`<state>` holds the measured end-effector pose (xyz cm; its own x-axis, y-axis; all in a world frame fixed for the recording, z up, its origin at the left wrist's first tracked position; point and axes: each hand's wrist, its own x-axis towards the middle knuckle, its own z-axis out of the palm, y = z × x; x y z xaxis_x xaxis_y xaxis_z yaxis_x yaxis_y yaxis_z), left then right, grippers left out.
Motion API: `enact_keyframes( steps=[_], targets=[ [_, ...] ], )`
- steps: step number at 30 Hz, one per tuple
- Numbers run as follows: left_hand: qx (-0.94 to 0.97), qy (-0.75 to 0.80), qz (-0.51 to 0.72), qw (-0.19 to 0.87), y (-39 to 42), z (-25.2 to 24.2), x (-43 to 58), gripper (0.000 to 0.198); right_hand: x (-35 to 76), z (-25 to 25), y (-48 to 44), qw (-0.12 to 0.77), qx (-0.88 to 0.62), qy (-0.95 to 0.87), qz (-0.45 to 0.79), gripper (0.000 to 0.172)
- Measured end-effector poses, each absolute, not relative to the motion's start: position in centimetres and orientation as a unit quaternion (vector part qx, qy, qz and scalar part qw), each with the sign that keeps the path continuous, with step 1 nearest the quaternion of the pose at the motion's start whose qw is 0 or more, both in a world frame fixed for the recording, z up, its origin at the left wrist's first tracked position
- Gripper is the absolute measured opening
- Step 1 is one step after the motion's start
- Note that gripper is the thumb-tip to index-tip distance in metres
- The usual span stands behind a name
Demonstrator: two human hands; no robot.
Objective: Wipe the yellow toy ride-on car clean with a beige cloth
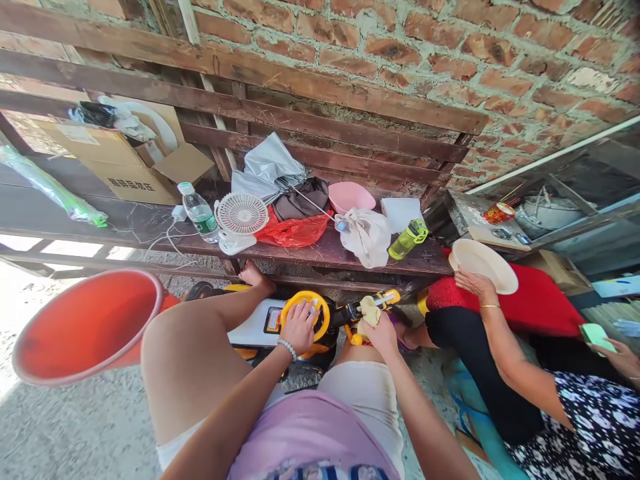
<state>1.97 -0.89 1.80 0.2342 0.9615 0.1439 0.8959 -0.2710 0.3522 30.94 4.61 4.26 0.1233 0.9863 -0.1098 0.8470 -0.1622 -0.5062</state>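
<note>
My left hand (299, 328), with a beaded bracelet at the wrist, is laid over the yellow steering wheel (325, 310) of a ride-on toy vehicle (255, 323), its fingers curled over the rim and hub. Bunched in my right hand (382, 335) is a pale yellow cloth (370, 312), pressed against the toy's black-and-yellow arm (390, 298). The toy stands between my legs, a white panel with a small dark-framed display on its left. Part of the wheel and arm is hidden behind my hands.
Along the wall runs a dark wooden bench (310, 257) bearing a white fan (242, 215), water bottle (199, 212), umbrella (270, 167), pink basin (351, 197) and green bottle (407, 239). A red bucket (90, 327) stands left. At right, another person holds a cream plate (484, 265) and a green sponge-like block (597, 338).
</note>
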Motion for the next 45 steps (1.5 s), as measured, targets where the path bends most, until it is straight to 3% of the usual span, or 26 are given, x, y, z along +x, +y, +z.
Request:
enact_keyframes(
  steps=[4, 6, 12, 16, 21, 25, 33, 45],
  targets=[
    [0.778, 0.598, 0.166, 0.096, -0.9, 1.7, 2.0, 0.055, 30.5, 4.2, 6.0, 0.332, -0.712, -0.549, 0.285, 0.049],
    [0.78, 0.597, 0.163, 0.095, -0.9, 1.7, 2.0, 0.055, 29.4, 4.2, 7.5, 0.353, -0.687, -0.572, 0.276, 0.05],
    [0.78, 0.597, 0.162, 0.096, -1.0, 1.9, 1.9, 0.058, 26.7, 4.4, 10.8, 0.176, -0.685, -0.692, 0.148, 0.037],
    [0.778, 0.599, 0.161, 0.098, -1.0, 2.0, 1.9, 0.056, 25.7, 5.3, 11.7, 0.048, -0.683, -0.726, 0.067, 0.037],
    [0.783, 0.594, 0.159, 0.094, -0.9, 1.7, 1.8, 0.055, 24.4, 6.4, 12.9, -0.038, -0.674, -0.738, 0.001, 0.029],
    [0.786, 0.591, 0.16, 0.086, -0.9, 1.7, 1.7, 0.055, 24.2, 6.7, 13.0, -0.049, -0.68, -0.732, -0.003, 0.03],
    [0.786, 0.59, 0.167, 0.08, -0.8, 1.9, 1.7, 0.054, 27.5, 6.0, 10.2, 0.021, -0.689, -0.724, 0.03, 0.041],
    [0.785, 0.593, 0.171, 0.054, -1.0, 1.7, 1.8, 0.053, 36.2, 4.9, 13.0, 0.014, -0.83, -0.556, 0.05, 0.049]
  ],
)
